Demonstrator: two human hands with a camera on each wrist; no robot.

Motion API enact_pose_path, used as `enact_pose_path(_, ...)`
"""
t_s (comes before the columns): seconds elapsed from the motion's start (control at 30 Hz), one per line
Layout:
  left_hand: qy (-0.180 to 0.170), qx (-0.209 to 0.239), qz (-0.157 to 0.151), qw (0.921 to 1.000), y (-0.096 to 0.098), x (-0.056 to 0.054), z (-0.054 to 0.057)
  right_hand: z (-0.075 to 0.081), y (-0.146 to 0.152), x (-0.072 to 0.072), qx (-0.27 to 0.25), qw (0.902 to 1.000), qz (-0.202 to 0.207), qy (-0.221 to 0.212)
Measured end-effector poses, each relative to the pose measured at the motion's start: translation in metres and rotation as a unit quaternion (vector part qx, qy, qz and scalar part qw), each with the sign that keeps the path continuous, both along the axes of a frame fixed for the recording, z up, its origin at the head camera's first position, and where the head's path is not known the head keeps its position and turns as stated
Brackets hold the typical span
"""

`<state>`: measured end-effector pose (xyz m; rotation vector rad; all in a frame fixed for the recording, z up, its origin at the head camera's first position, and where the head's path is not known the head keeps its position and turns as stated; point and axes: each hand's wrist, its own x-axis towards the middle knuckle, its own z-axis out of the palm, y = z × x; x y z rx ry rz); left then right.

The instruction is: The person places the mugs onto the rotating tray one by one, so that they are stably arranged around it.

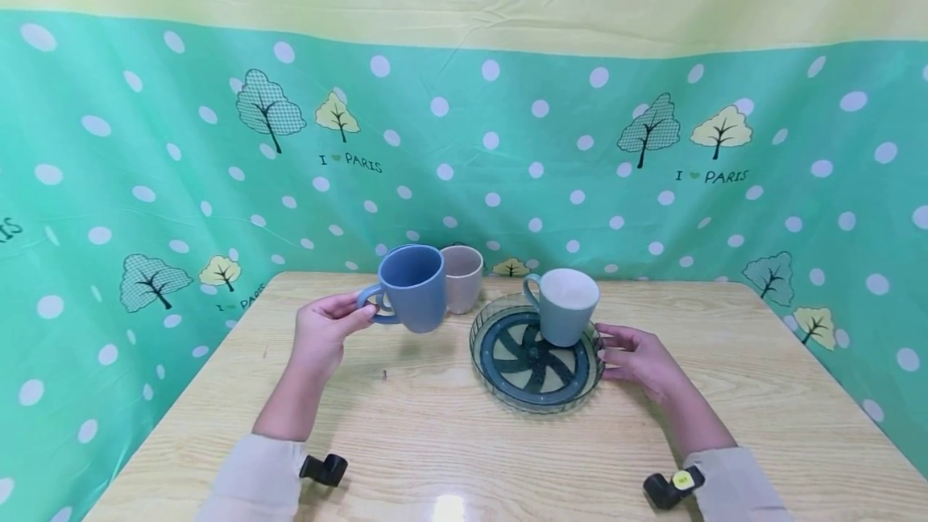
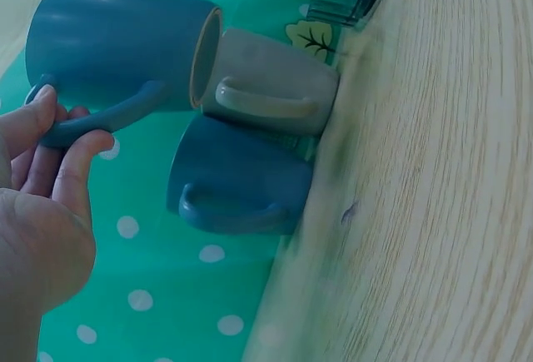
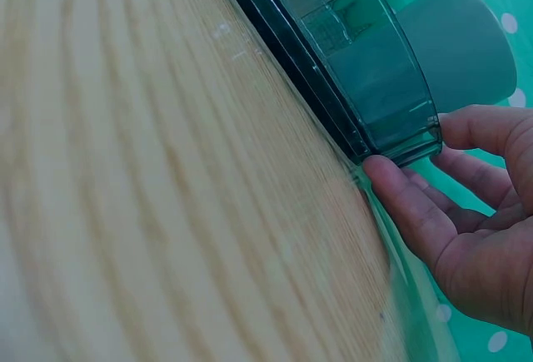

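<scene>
My left hand (image 1: 324,334) grips a blue mug (image 1: 420,296) by its handle and holds it above the table. Thumb and fingers wrap that handle in the left wrist view. Behind it stand a grey mug (image 2: 271,83) and a second blue mug (image 2: 241,175), which the held one mostly hides in the head view. At the right, a clear green round tray (image 1: 500,389) with a pinwheel-patterned base carries a pale green mug (image 1: 565,312). My right hand (image 1: 641,361) holds the tray's right edge, its thumb low and its other fingers higher on the wall.
The wooden table (image 1: 435,441) bears a small dark mark in front of the mugs. A green dotted curtain (image 1: 493,167) hangs right behind the table's far edge and along both sides.
</scene>
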<state>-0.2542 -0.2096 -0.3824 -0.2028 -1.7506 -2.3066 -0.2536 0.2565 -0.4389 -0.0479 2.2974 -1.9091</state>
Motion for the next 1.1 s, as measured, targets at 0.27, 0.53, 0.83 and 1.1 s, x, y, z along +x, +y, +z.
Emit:
enact_pose_path(0.27,-0.005,-0.009,-0.004,0.9999,0.009,-0.003,-0.001,0.001,-0.001,-0.001,0.003,1.0,-0.002,-0.001)
enact_pose_path(0.53,-0.01,-0.016,-0.01,0.9998,0.021,-0.007,0.0,0.002,-0.002,0.001,0.001,1.0,-0.004,-0.002)
enact_pose_path(0.83,-0.02,-0.017,-0.017,0.9995,0.033,-0.012,0.0,0.004,-0.001,0.004,-0.011,0.9999,0.011,0.002)
enact_pose_path(1.1,-0.03,-0.013,-0.017,0.9993,0.047,-0.015,0.0,0.002,-0.001,0.004,-0.011,0.9999,0.012,0.001)
